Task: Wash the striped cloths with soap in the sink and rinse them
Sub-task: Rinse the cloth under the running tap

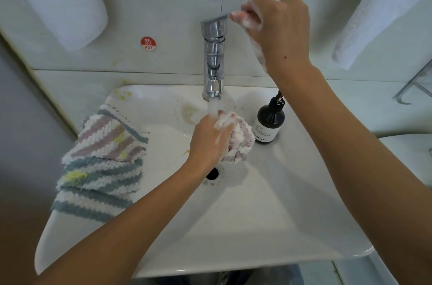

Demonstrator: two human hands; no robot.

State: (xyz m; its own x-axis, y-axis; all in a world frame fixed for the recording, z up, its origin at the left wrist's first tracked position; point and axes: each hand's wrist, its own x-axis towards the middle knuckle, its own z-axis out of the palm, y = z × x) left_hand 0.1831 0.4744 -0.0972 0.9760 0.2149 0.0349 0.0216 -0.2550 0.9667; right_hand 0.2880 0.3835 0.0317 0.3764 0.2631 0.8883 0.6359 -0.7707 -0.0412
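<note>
Pink-striped cloth (238, 142): soapy, bunched in left hand (210, 142) grip under running tap (214, 60), mid-sink (257, 226). Right hand (278, 30) fingers curled on tap lever (216, 21). Spare cloths (100, 168) far-left rim. Advice: squeeze repeatedly until suds clear.

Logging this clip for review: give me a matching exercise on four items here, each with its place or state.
1. left hand
2. right hand
3. soap bottle
4. folded striped cloths

a. on the sink's left rim
b. on the faucet lever
c. gripping a soapy cloth under running water
d. standing right of the faucet

Pairs: 1-c, 2-b, 3-d, 4-a
</note>
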